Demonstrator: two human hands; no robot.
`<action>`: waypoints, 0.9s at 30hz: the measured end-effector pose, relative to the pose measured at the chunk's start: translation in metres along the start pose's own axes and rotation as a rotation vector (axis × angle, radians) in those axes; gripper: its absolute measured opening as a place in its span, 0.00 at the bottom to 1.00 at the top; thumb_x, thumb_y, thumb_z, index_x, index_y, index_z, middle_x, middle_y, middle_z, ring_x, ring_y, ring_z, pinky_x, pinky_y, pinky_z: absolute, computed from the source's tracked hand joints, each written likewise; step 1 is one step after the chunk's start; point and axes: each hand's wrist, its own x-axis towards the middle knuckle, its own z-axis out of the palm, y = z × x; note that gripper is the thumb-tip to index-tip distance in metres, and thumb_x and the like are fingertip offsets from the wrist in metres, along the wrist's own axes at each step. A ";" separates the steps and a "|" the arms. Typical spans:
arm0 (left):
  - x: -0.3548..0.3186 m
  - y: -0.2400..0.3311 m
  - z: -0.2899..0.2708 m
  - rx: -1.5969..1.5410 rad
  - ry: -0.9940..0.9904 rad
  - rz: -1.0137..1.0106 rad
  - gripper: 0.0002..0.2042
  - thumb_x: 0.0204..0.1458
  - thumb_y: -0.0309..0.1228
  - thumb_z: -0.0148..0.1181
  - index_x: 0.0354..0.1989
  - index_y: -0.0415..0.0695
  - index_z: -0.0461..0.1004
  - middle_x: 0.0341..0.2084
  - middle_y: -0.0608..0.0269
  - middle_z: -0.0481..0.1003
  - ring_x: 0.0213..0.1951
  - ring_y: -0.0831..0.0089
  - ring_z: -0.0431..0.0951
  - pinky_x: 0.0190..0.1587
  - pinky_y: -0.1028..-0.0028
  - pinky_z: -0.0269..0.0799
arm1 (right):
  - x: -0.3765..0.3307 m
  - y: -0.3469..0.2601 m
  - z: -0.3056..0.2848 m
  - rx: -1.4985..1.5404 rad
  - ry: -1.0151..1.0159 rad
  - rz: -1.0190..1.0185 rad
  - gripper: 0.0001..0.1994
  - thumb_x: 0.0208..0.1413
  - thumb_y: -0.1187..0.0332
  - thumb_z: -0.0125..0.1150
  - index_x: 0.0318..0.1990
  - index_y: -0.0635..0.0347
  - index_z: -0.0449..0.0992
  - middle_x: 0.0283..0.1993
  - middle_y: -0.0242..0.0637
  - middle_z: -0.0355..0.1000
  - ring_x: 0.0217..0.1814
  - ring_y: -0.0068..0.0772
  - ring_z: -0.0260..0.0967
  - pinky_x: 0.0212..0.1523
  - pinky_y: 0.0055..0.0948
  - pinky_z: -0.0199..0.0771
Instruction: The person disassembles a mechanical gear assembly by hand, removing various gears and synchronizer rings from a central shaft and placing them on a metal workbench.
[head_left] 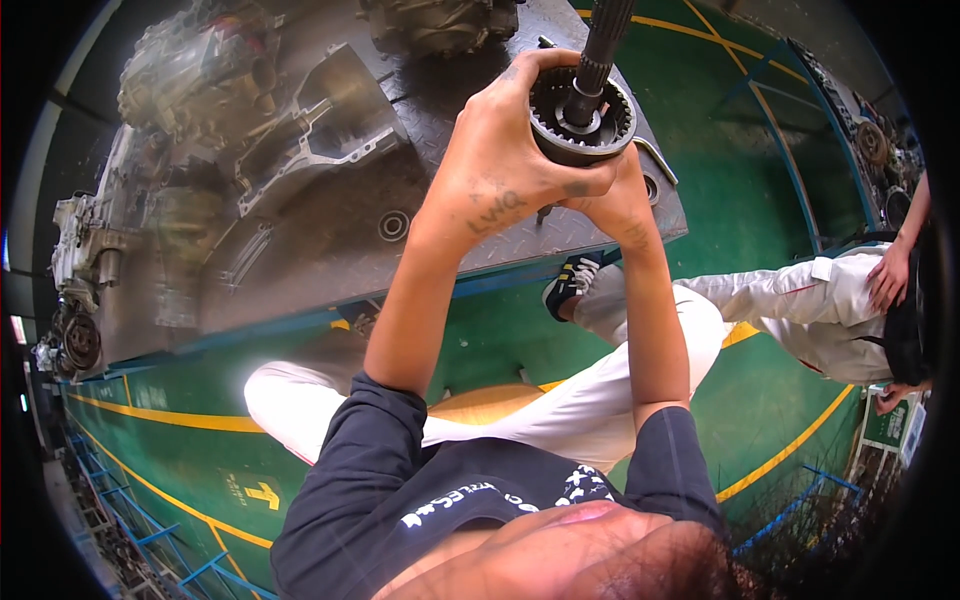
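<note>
Both my hands are closed around a dark steel drum (582,155) with a ring of teeth inside its rim. A splined shaft (603,48) rises from the drum's middle and runs out past the top of the view. My left hand (500,150) wraps the drum's left side, its thumb lying along the near side below the rim. At the lower right, my right hand (615,200) presses against the drum; most of its fingers are hidden. The drum is held above the right end of a metal-topped workbench (330,245).
An open cast-metal housing (335,135) lies on the bench, with a gearbox (195,75) behind it and another dark gearbox (440,25) at the far edge. A small ring (393,225) lies nearer. A person in light trousers (830,295) is at the right, beside blue racks (790,150).
</note>
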 end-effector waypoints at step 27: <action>0.051 0.053 -0.002 -0.361 0.160 0.203 0.40 0.48 0.24 0.82 0.69 0.31 0.66 0.55 0.49 0.81 0.54 0.66 0.84 0.62 0.68 0.80 | 0.007 -0.006 0.014 0.047 0.050 -0.102 0.49 0.40 0.69 0.87 0.74 0.57 0.66 0.59 0.35 0.77 0.59 0.26 0.75 0.65 0.30 0.76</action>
